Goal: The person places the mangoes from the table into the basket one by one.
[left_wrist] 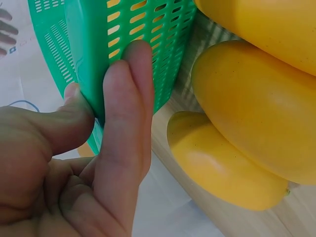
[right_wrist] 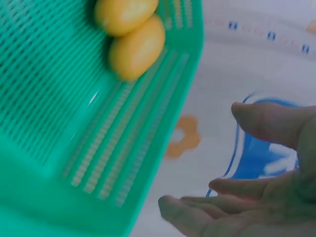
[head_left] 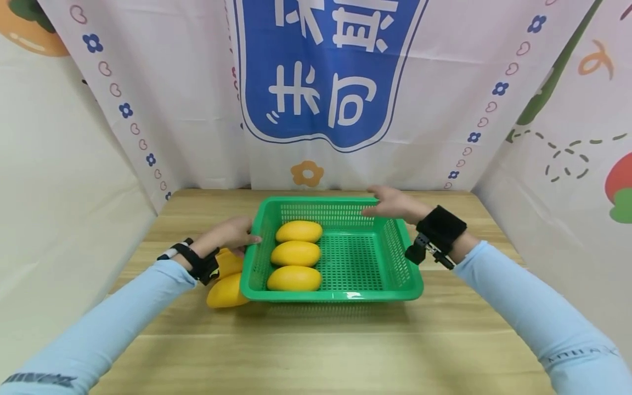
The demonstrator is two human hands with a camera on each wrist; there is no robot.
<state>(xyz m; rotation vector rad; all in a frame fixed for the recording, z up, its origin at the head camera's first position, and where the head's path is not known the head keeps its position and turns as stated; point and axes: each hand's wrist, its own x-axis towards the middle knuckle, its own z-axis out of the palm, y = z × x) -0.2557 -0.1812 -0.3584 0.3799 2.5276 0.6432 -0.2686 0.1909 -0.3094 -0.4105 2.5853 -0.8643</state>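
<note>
So the writing first: the cloth [head_left: 197, 120] at the far side has a blue badge [head_left: 316, 123] with four big white Chinese characters in view, the upper two cut off by the top edge. The right one of the lower pair looks like 可 — the rest I can't read for sure. Both your sleeves, left [head_left: 113, 318] and right [head_left: 533, 307], carry dark lettering, too blurry to make out.

Counting up: one green basket [head_left: 332, 297], mid-table, with three mangoes [head_left: 296, 254] lined up near to far along its left side. Your left wrist view gets three loose mangoes [left_wrist: 256, 108] too, bunched on the table [head_left: 316, 351] just left of the basket, partly hidden from your head cam. Makes six I can see.

Your left hand [head_left: 232, 235] has the basket's left rim pinched, thumb on one side and fingers on the other, right by the loose ones. Your right hand [head_left: 392, 203] is released — nothing in it, thumb spread from the fingers, held near the basket's far right corner and apart from it in the right wrist view.
</note>
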